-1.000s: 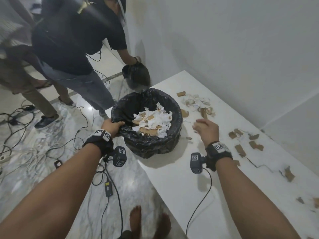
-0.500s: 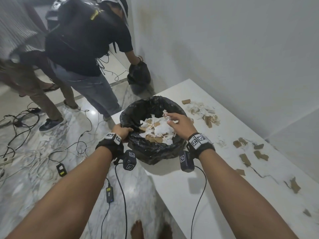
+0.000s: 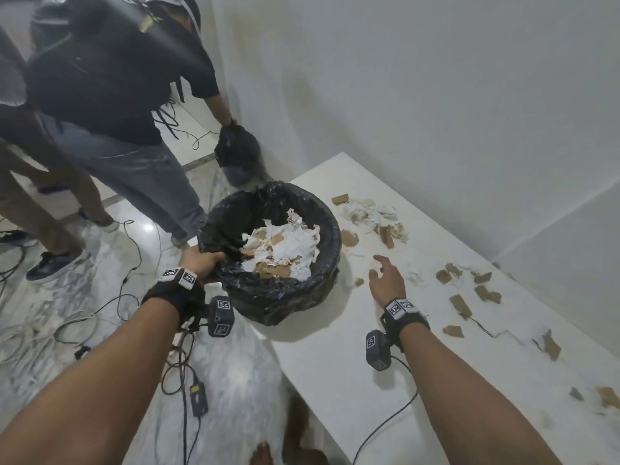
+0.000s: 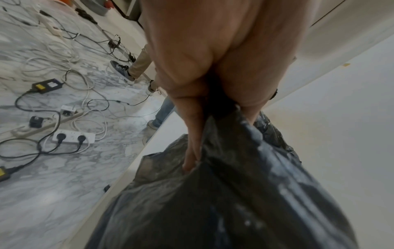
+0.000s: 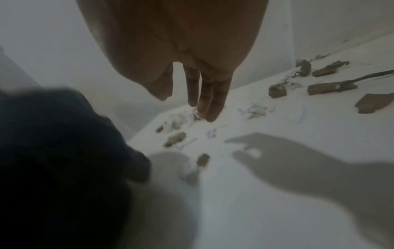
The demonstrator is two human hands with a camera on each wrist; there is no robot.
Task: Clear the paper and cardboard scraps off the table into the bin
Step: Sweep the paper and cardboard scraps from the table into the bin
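A bin lined with a black bag stands at the near left corner of the white table, filled with torn white paper and brown cardboard. My left hand grips the bag's rim on the near side. My right hand hovers open and empty above the table, just right of the bin, its fingers straight. A heap of paper and cardboard scraps lies beyond it. More brown cardboard pieces are scattered to the right.
Another person stands on the floor to the far left, holding a second black bag. Cables, power strips and adapters cover the marble floor. A white wall runs behind the table. My bare feet are below.
My right hand was over the bin's contents half a second ago; it has come out empty and moved right over the table. My left hand has kept its grip on the rim.
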